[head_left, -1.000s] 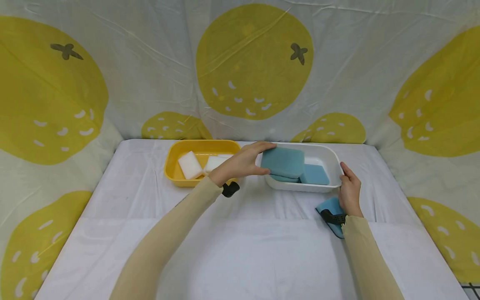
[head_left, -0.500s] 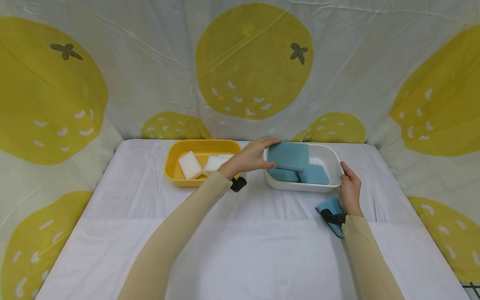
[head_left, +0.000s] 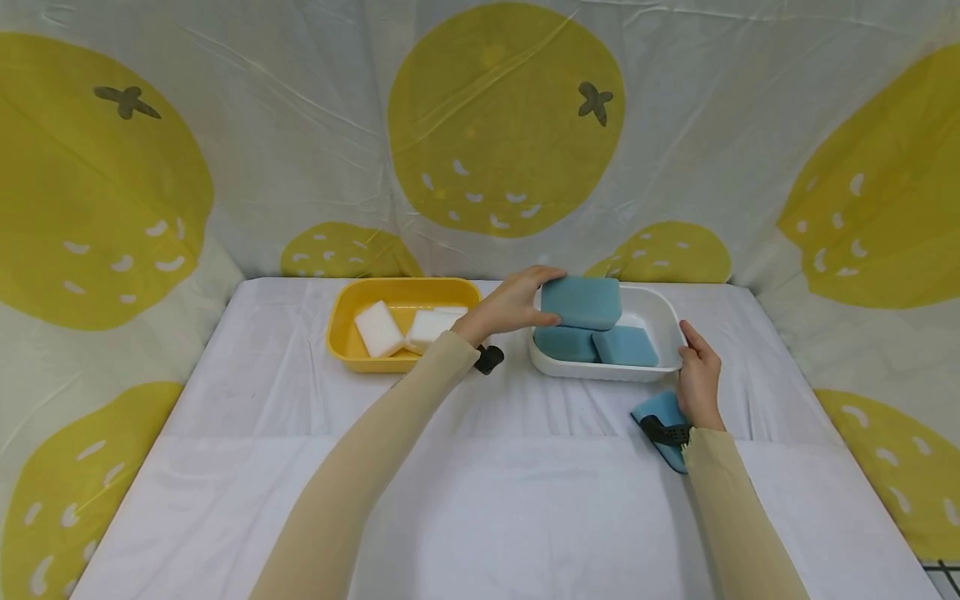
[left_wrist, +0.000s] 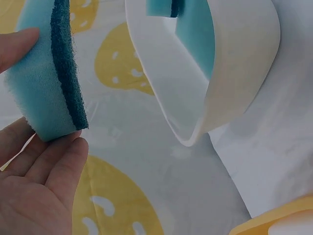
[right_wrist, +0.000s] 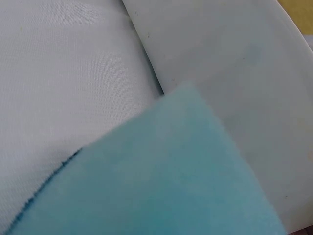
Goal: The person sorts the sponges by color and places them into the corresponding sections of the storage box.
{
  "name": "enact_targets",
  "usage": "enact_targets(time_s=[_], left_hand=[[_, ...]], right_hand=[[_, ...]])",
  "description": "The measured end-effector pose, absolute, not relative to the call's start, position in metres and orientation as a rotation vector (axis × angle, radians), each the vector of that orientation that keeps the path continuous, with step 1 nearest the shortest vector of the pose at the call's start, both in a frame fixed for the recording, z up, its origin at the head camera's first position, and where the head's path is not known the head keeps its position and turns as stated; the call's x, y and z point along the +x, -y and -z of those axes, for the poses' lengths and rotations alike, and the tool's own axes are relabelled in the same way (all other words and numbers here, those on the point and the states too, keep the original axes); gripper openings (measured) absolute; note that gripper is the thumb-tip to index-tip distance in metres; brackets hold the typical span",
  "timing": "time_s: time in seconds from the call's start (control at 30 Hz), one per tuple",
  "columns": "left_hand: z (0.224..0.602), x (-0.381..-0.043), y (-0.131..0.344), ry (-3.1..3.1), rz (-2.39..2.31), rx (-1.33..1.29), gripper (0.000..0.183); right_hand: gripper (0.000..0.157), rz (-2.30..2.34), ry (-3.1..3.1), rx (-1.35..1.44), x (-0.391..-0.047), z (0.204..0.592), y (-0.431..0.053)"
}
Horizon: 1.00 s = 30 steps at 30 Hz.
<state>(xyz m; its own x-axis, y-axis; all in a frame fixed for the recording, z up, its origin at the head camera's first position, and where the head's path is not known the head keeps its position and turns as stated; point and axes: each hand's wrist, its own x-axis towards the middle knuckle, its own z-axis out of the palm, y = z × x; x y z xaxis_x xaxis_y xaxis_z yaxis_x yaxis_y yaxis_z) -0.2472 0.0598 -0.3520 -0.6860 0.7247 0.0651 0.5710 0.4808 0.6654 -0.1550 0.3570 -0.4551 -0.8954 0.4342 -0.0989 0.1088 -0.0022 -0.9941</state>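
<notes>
My left hand pinches a blue sponge between thumb and fingers, above the far left part of a white basin. In the left wrist view, that sponge shows a dark scouring layer and stands apart from the basin. Two more blue sponges, a left one and a right one, lie inside the basin. At its right end, my right hand grips the rim. Below that wrist, another blue sponge lies on the cloth, partly hidden; this sponge fills the right wrist view's foreground.
Left of the white basin stands a yellow basin with white sponge blocks in it, partly covered by my left forearm. White cloth covers the table. A lemon-printed curtain hangs behind and at both sides.
My left hand has moved up, away from me and slightly right with the sponge, uncovering more of the left sponge in the basin. The right hand has stayed on the rim.
</notes>
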Motion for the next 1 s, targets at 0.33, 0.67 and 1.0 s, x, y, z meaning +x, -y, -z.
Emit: enact_targets(time_s=[0.33, 0.67, 1.0], left_hand=[[0.355, -0.253, -0.07, -2.508, -0.97, 1.109, 0.073], [0.366, -0.265, -0.076, -2.521, -0.984, 1.052, 0.073], [0.375, -0.272, -0.084, -2.532, -0.971, 0.997, 0.073]], right_hand=[[0.051, -2.0, 2.026, -0.572, -0.155, 0.455, -0.356], [0.051, -2.017, 2.013, -0.578, -0.155, 0.455, -0.357], [0.051, -1.99, 2.037, -0.561, -0.153, 0.453, -0.355]])
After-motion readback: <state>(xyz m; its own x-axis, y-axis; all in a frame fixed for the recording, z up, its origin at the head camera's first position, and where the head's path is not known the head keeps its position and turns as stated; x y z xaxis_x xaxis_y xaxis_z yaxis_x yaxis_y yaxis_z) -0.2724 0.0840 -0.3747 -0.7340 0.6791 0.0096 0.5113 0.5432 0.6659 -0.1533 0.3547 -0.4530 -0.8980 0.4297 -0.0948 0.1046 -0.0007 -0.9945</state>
